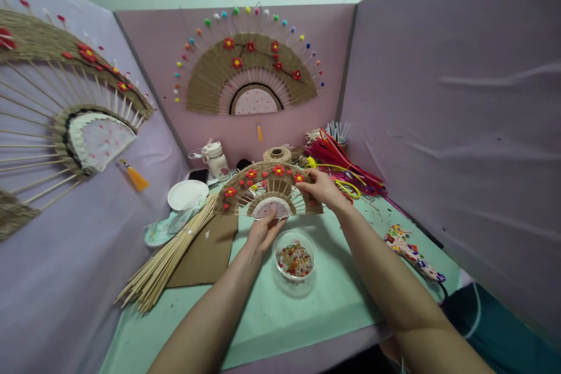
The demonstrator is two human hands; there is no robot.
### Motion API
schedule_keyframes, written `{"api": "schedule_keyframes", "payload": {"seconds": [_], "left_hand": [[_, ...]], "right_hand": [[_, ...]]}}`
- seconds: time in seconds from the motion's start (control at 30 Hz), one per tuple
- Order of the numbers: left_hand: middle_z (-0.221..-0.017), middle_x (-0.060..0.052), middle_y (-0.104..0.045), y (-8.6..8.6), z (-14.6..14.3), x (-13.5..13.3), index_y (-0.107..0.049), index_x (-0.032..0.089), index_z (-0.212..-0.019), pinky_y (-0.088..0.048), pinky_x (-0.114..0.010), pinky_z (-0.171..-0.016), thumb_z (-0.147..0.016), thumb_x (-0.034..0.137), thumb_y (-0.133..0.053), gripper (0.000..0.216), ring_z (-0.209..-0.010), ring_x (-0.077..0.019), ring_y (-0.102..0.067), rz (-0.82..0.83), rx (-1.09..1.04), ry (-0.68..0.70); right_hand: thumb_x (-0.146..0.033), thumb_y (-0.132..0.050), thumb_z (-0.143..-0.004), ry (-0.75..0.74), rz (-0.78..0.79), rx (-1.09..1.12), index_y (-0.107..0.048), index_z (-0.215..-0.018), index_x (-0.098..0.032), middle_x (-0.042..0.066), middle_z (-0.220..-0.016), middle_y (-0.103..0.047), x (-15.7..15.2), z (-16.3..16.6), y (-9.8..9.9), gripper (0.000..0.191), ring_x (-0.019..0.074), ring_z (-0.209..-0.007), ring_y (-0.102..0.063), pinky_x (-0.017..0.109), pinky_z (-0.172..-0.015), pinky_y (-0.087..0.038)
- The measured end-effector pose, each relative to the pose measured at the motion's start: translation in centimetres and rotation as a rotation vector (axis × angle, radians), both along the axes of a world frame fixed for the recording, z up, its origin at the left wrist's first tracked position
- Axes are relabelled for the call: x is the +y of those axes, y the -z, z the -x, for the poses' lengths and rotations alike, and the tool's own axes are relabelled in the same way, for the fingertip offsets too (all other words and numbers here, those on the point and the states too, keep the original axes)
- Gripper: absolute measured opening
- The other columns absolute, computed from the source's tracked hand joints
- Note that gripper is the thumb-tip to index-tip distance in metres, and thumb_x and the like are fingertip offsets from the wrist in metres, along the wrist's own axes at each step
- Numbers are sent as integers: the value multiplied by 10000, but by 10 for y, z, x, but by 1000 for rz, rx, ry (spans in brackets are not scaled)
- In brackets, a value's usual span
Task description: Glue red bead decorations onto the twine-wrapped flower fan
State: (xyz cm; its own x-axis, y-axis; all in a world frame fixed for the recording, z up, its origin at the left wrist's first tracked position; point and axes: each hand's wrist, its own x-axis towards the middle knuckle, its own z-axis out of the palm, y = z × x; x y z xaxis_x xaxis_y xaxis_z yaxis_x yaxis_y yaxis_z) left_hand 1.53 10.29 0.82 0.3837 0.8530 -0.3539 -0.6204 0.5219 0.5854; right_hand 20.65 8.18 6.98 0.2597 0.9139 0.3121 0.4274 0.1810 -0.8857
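A decorative fan (242, 185) woven of brown twine on thin sticks, with red flowers along its arc, is held upright above the table. My left hand (264, 230) grips it at the bottom centre, by the white spotted half-round piece (270, 208). At the fan's upper right, my right hand (322, 188) pinches the woven band near a flower. Part of the fan's right end is covered by that hand. Just below the fan stands a clear round bowl (294, 263) of small red, white and gold beads or trinkets.
To the left lie a bundle of thin sticks (175, 257), a cardboard sheet (205, 254) and a white plate (187, 194). A white bottle (216, 160) and twine roll (277, 155) stand behind. Coloured pipe cleaners (339, 158) and a patterned glue gun (414, 254) are at right. Larger fans (205, 79) hang on the partitions.
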Motion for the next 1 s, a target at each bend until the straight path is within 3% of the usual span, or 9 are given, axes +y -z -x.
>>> {"api": "schedule_keyframes", "payload": {"seconds": [0.13,0.23,0.3,0.63,1.0], "left_hand": [[-847,-140,-711,2,2,2,-601,68,-888,-588,-303,-796,-884,107,-536,76,-795,-182,-704,17,149,199],[-959,-229,-697,1,14,1,-608,27,-922,-582,-273,-772,-873,161,-572,147,-892,-244,-708,22,238,396],[-1010,-252,-685,-1,22,0,-612,20,-940,-574,-280,-805,-861,164,-588,166,-944,-263,-698,16,226,456],[-1151,-206,-650,2,23,3,-657,96,-910,-560,-308,-875,-768,120,-691,147,-1000,-246,-682,-45,193,266],[-1124,-148,-661,3,16,12,-655,110,-929,-564,-276,-845,-759,90,-686,174,-986,-235,-687,-98,186,242]], "right_hand": [[-397,-670,-653,61,-1,6,-592,-755,-182,-45,-629,-560,4,-9,12,250,130,-588,-487,249,-553,-376],[-380,-692,-619,82,-4,-15,-585,-705,-183,-51,-609,-531,5,-18,18,241,124,-585,-449,245,-553,-337],[-367,-694,-616,88,-8,-28,-588,-694,-183,-47,-613,-532,7,-22,23,227,126,-592,-443,246,-555,-325],[-397,-663,-669,76,-97,-54,-609,-769,-191,-26,-698,-592,23,-26,40,234,156,-672,-514,269,-634,-399],[-392,-693,-688,132,-209,-142,-620,-919,-189,27,-891,-660,32,-34,52,316,204,-827,-593,341,-790,-455]]}}
